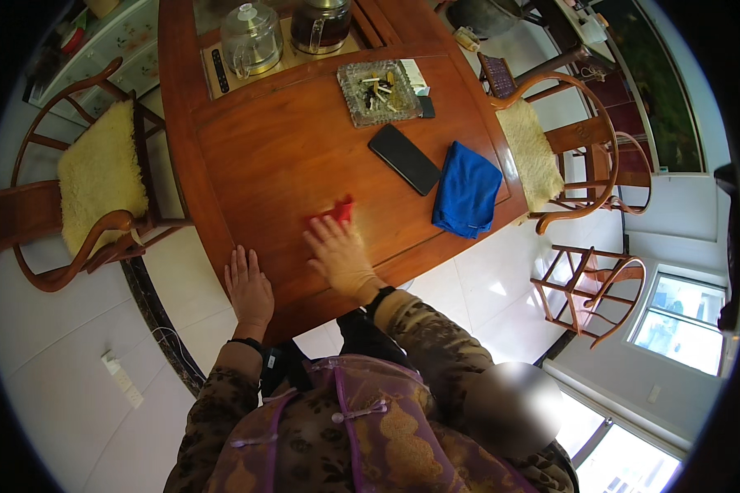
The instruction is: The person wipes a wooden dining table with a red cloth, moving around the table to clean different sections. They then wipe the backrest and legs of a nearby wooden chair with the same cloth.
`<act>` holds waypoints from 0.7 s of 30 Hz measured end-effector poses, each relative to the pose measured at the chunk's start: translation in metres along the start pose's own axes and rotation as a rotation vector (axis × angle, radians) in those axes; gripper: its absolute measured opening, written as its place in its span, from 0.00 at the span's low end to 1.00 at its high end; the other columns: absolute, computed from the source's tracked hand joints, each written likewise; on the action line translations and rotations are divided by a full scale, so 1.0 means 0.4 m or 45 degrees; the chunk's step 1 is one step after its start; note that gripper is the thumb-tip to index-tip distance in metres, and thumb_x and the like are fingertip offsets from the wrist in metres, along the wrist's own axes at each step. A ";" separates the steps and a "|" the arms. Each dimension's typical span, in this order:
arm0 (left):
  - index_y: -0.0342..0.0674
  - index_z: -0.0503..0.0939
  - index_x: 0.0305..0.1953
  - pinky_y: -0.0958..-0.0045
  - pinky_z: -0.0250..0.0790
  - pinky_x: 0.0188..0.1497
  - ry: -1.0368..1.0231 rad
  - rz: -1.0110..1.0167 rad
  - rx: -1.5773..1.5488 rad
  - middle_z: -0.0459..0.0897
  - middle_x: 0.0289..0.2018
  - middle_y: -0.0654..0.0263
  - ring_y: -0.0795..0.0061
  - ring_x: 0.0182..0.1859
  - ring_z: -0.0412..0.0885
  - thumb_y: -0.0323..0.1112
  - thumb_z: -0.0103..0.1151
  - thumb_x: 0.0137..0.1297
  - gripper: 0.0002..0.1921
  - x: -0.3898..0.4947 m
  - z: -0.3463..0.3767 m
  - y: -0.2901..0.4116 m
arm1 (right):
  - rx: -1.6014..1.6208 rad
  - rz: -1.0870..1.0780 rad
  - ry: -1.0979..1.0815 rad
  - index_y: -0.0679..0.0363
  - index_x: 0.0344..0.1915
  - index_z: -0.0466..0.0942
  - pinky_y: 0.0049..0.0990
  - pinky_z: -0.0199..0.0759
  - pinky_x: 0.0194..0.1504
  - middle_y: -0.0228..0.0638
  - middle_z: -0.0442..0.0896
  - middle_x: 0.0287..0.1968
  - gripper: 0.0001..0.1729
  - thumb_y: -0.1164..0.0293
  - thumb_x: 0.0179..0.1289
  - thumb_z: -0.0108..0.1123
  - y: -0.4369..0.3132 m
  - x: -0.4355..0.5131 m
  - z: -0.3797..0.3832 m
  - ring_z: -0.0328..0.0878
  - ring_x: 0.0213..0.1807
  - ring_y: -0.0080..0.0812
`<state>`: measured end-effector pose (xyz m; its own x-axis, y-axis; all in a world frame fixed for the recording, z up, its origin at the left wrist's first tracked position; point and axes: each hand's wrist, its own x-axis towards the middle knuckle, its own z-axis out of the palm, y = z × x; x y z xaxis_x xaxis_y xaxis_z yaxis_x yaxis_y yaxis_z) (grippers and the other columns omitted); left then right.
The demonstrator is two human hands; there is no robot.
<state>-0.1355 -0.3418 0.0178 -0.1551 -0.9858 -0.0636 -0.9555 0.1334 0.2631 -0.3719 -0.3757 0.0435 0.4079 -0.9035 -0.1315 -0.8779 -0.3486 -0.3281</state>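
Note:
My right hand (339, 256) lies spread over a small red cloth (340, 212) on the polished wooden table (259, 160); most of the cloth is hidden beneath the palm and fingers. At the table's near left edge rests my left hand (248, 289), palm down, holding nothing. To the right of my right hand is a folded blue cloth (467, 190). A black smartphone (404, 159) lies diagonally just left of the blue cloth, not far from a square glass ashtray (379, 92) with cigarette butts in it.
Two glass kettles, one clear (253, 43) and one holding dark liquid (322, 28), stand at the table's far side beside a black remote control (219, 71). Wooden armchairs with fleece seat covers flank the table at left (103, 179) and right (530, 154).

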 end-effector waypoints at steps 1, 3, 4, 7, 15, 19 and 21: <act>0.35 0.62 0.70 0.52 0.37 0.79 -0.032 -0.026 0.008 0.55 0.74 0.51 0.54 0.77 0.49 0.33 0.49 0.70 0.28 0.001 -0.001 0.001 | -0.046 0.059 0.064 0.56 0.69 0.67 0.48 0.41 0.76 0.42 0.60 0.75 0.33 0.53 0.70 0.53 0.040 -0.020 -0.012 0.51 0.77 0.45; 0.35 0.62 0.69 0.52 0.37 0.79 -0.045 -0.031 0.040 0.55 0.74 0.51 0.54 0.77 0.49 0.33 0.49 0.70 0.28 0.004 -0.004 0.005 | -0.154 0.198 0.071 0.56 0.69 0.68 0.49 0.43 0.75 0.42 0.62 0.74 0.33 0.54 0.69 0.55 0.131 -0.057 -0.042 0.54 0.76 0.45; 0.35 0.63 0.69 0.52 0.38 0.79 -0.039 -0.026 0.034 0.55 0.74 0.51 0.54 0.77 0.49 0.33 0.49 0.70 0.28 0.005 -0.005 0.008 | -0.174 0.237 0.124 0.55 0.69 0.68 0.49 0.44 0.75 0.42 0.63 0.73 0.32 0.54 0.69 0.55 0.174 -0.075 -0.055 0.55 0.76 0.45; 0.35 0.63 0.69 0.52 0.38 0.78 -0.025 -0.020 0.039 0.55 0.74 0.51 0.53 0.77 0.49 0.32 0.49 0.69 0.27 0.005 -0.009 0.011 | -0.142 0.423 0.266 0.56 0.67 0.69 0.50 0.42 0.75 0.45 0.63 0.73 0.31 0.57 0.68 0.55 0.258 -0.107 -0.071 0.55 0.75 0.48; 0.34 0.63 0.69 0.51 0.38 0.78 -0.022 -0.019 0.059 0.54 0.74 0.50 0.53 0.77 0.49 0.33 0.48 0.69 0.27 0.004 -0.008 0.011 | -0.034 0.336 0.305 0.60 0.68 0.67 0.50 0.41 0.75 0.46 0.62 0.73 0.36 0.55 0.64 0.60 0.160 -0.005 -0.043 0.53 0.76 0.51; 0.34 0.63 0.69 0.51 0.38 0.78 -0.075 -0.064 0.071 0.55 0.74 0.51 0.53 0.77 0.49 0.33 0.47 0.69 0.27 0.005 -0.009 0.014 | 0.215 0.076 0.393 0.61 0.68 0.66 0.54 0.45 0.73 0.49 0.61 0.72 0.40 0.53 0.60 0.66 0.145 0.037 -0.099 0.54 0.75 0.53; 0.34 0.63 0.69 0.50 0.38 0.78 -0.065 -0.066 0.076 0.55 0.75 0.51 0.53 0.77 0.49 0.32 0.46 0.69 0.27 0.004 -0.007 0.014 | 0.222 0.168 0.470 0.61 0.68 0.65 0.55 0.47 0.72 0.50 0.61 0.72 0.42 0.54 0.59 0.67 0.186 0.045 -0.134 0.55 0.75 0.54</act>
<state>-0.1403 -0.3430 0.0217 -0.1165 -0.9853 -0.1251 -0.9756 0.0899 0.2001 -0.4433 -0.4314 0.0668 0.1499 -0.9773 0.1500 -0.8482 -0.2051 -0.4883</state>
